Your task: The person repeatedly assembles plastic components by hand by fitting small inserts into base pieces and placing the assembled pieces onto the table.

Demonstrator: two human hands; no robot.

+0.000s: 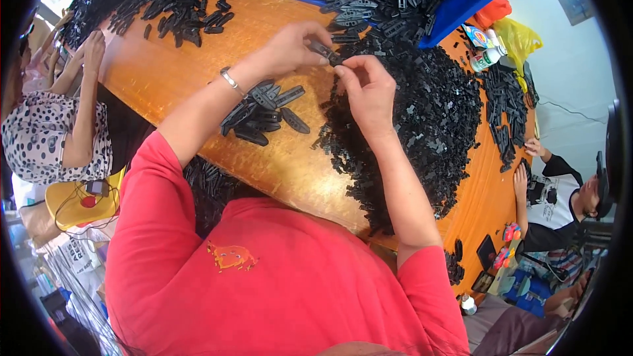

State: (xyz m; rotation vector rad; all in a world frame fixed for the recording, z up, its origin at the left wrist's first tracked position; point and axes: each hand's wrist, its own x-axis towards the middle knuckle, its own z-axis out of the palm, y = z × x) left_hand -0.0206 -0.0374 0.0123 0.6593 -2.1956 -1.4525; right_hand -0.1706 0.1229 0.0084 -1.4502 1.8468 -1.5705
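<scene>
Between my two hands, over the far part of the table, is a long narrow black plastic part [322, 51]. My left hand [295, 47] pinches it from the left. The thumb and fingers of my right hand [367, 89] are pressed together at its right end; whether they also hold a smaller piece is too small to tell. Below my left wrist lies a small pile of long, pointed black plastic parts [265, 113]. Under and beside my right hand spreads a big heap of small black plastic pieces [428, 118].
A blue bin [484, 0] full of long black parts stands at the far side. More long parts [175, 0] lie far left. At right are a white bottle [486, 59], a yellow bag [517, 38] and other parts [504, 109]. People sit at the left [56, 135] and right [560, 191].
</scene>
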